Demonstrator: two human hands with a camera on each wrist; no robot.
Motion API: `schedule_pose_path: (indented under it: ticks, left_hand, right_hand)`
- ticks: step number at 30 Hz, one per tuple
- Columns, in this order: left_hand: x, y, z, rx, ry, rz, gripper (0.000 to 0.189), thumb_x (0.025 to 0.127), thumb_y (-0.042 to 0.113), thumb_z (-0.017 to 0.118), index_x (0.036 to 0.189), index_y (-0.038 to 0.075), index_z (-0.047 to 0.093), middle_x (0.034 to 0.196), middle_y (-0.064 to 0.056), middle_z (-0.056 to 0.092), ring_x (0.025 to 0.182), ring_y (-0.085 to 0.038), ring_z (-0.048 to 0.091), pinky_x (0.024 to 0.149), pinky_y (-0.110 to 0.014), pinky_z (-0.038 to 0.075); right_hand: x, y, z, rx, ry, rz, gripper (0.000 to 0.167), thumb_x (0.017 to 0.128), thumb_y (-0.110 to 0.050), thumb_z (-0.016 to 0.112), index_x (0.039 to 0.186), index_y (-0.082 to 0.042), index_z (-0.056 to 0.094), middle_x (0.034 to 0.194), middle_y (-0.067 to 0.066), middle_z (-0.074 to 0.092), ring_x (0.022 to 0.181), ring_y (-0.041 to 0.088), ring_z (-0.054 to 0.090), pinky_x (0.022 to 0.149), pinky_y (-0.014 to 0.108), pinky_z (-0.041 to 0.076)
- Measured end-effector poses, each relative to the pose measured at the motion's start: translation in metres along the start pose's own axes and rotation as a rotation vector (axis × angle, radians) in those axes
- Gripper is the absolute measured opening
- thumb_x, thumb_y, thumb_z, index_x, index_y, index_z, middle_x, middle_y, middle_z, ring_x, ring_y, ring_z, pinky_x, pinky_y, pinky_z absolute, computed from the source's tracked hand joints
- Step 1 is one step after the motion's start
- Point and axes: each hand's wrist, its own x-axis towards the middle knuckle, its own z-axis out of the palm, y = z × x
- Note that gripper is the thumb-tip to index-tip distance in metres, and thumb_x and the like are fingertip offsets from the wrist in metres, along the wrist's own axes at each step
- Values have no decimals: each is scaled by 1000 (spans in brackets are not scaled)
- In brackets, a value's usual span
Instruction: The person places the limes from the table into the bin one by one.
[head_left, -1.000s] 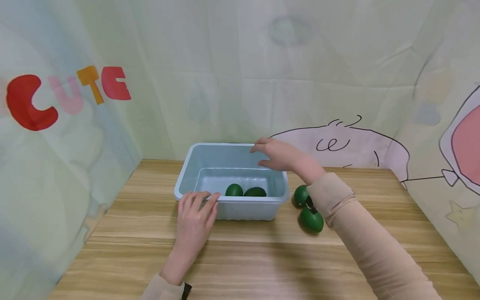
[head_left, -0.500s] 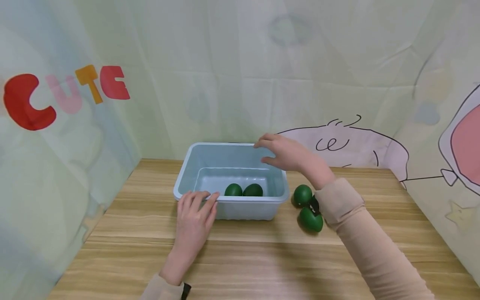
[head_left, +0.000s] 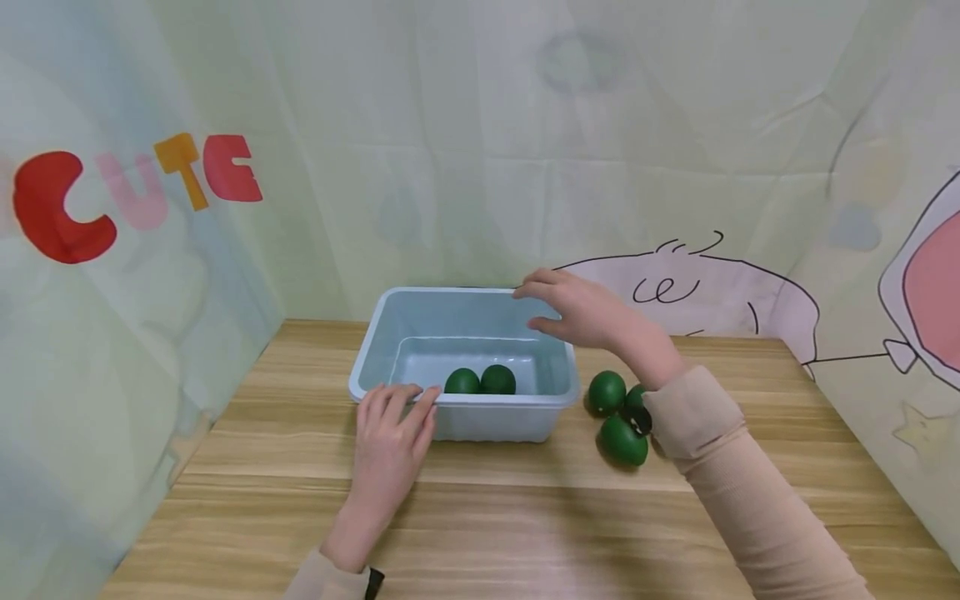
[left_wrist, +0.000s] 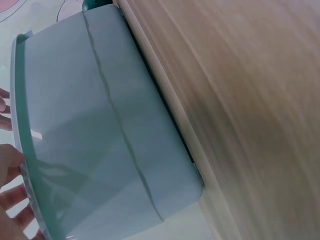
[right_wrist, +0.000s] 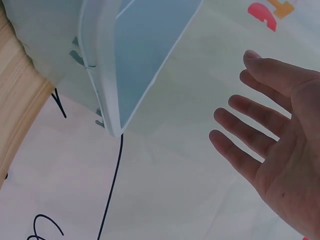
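Observation:
A light blue plastic bin (head_left: 480,421) stands on the wooden table against the backdrop. Two dark green, smooth oval fruits that look like avocados lie side by side inside: one avocado (head_left: 462,382), the other avocado (head_left: 498,380). My left hand (head_left: 390,442) grips the bin's front-left rim, fingers over the edge and thumb on the outside; the left wrist view shows the thumb (left_wrist: 10,159) at the rim. Above the bin's back-right corner hovers my right hand (head_left: 577,312), fingers loosely spread, holding nothing; the right wrist view shows its bare palm (right_wrist: 295,160).
More green fruits lie right of the bin: one fruit (head_left: 606,392) near its wall, another fruit (head_left: 624,440) in front, and a third partly hidden by the right sleeve (head_left: 701,417). A printed cloth backdrop (head_left: 450,208) rises behind and beside the table (head_left: 480,525).
Both avocados in the bin have rolled left, the right one turning end-on. My right hand has drifted slightly right, uncovering more of the fruits outside. The left hand stays on the rim.

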Motion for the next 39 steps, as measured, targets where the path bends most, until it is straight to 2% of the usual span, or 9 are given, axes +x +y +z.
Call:
schedule_pose_path:
  ticks: [4, 13, 18, 24, 34, 39]
  left_hand:
    - [0, 1, -1, -1, -7, -2, 24, 86, 12, 66, 109, 8, 72, 98, -11, 66, 97, -32, 56, 97, -54, 40]
    - [0, 1, -1, -1, -11, -11, 25, 83, 10, 70, 108, 9, 72, 98, -11, 66, 97, -33, 56, 98, -55, 39]
    - [-1, 0, 1, 1, 5, -8, 27, 80, 8, 73, 107, 8, 73, 97, -12, 66, 96, -33, 56, 97, -55, 40]
    - [-1, 1, 1, 1, 1, -7, 27, 81, 8, 71, 108, 9, 72, 97, -11, 66, 97, -32, 56, 97, -55, 40]
    - [-1, 1, 1, -3, -6, -8, 26, 81, 8, 72, 108, 8, 72, 98, -12, 65, 97, -33, 56, 98, -56, 40]
    - [-1, 1, 0, -5, -5, -8, 26, 83, 9, 70, 108, 9, 72, 98, -12, 66, 97, -33, 56, 98, -55, 40]
  right_hand:
    - [-5, -4, -6, -12, 5, 13, 40, 91, -21, 66, 129, -11, 59, 135, 11, 54, 126, 29, 52, 102, 45, 47]
    - [-17, -16, -14, -14, 49, 11, 42, 91, -24, 65, 132, -14, 57, 139, 9, 51, 127, 28, 51, 100, 46, 48]
    - [-25, -22, -16, -4, 68, 7, 44, 92, -25, 64, 133, -14, 55, 141, 8, 49, 129, 27, 50, 101, 45, 47]
    - [-32, -28, -16, -3, 87, 8, 45, 92, -27, 64, 134, -16, 54, 141, 5, 49, 129, 24, 50, 98, 41, 49]
    - [-42, -30, -7, -35, 207, -44, 45, 91, -25, 66, 133, -14, 56, 139, 8, 52, 121, 25, 55, 85, 37, 53]
    - [-47, -30, -2, -26, 253, -49, 45, 90, -24, 67, 133, -15, 57, 139, 7, 52, 121, 24, 54, 85, 38, 52]
